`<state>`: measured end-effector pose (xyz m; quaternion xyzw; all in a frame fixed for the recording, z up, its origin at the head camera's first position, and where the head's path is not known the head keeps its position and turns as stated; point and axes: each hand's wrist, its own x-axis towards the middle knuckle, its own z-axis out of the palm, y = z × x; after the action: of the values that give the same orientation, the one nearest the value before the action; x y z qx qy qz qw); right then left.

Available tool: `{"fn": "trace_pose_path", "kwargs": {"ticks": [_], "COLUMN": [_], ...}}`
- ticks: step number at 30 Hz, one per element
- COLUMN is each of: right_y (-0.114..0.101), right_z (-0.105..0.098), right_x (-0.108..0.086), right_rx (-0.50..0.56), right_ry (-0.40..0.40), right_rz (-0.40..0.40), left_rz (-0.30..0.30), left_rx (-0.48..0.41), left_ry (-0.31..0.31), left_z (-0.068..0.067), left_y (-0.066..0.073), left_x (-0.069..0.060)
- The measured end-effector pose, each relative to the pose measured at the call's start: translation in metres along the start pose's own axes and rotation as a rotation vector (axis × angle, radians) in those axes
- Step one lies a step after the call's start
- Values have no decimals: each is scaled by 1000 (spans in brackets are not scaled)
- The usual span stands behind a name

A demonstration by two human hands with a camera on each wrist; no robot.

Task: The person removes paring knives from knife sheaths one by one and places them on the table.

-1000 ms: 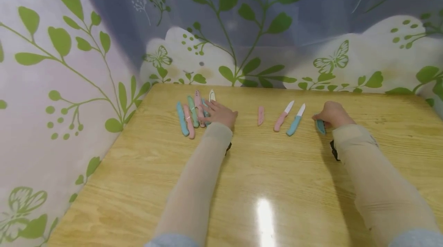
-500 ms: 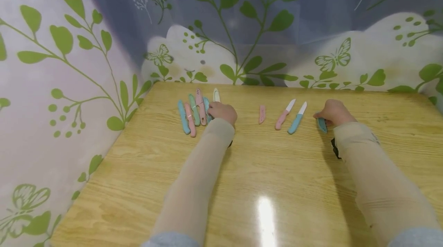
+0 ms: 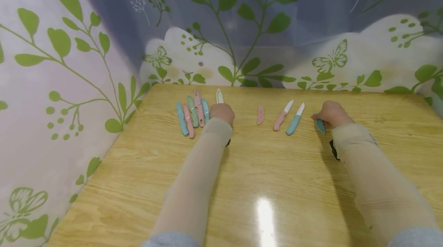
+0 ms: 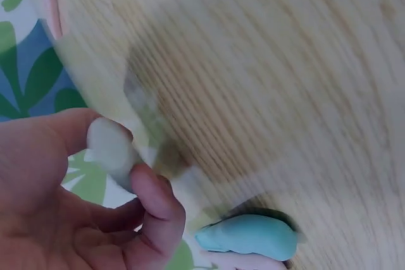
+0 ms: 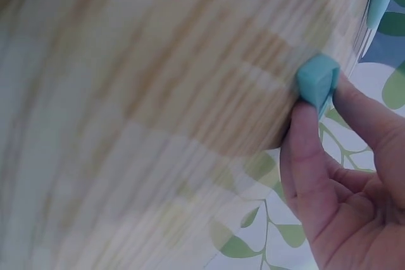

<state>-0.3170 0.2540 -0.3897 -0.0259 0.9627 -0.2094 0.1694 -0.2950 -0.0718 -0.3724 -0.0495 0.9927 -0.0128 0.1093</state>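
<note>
Pinching the pale knife (image 3: 219, 96) by one end in a narrow grip of the left hand (image 3: 222, 114), beside the sheathed blue knife (image 3: 205, 109) on the tabletop (image 3: 138, 162); likewise pinching the blue sheath (image 3: 320, 126) in the right hand (image 3: 334, 114), near the bare blue-handled knife (image 3: 294, 122). Best to lift straight, steady the blue sheath, and avoid nudging the sheathed blue knife.
</note>
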Motion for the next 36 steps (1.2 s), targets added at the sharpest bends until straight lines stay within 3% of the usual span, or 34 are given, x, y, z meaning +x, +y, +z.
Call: {"fn": "trace_pose_path", "kwargs": {"ticks": [3,6,8,11,14,20,27,31,36], "right_y": [1,2,1,1,2,0,-4,-2,-2], "right_z": [0,1,0,-1,-4,-11,-12,-8,-2], "right_x": [1,0,-1,-3,-6,-15,-24,-26,-28], "right_rx": [-21,-25,-26,-37,-52,-113,-129,-102,-114], "right_ry": [6,11,12,11,7,-52,-85,-65,-5], "right_rz": [-12,-13,-7,-4,-4,-4,-33,-57,-99], "left_rz": [-31,-91,-120,-112,-71,22,144,227,267], "left_rx": [-98,-206,-232,-204,-216,-307,-228,-218,-241], "left_ry": [-3,-12,8,26,51,97,115,104,99], "left_z": [-1,3,9,13,14,7,2,0,4], "left_y": [0,1,2,3,1,-6,-8,-4,6], "left_x": [0,8,18,28,29,15,7,0,-4]}}
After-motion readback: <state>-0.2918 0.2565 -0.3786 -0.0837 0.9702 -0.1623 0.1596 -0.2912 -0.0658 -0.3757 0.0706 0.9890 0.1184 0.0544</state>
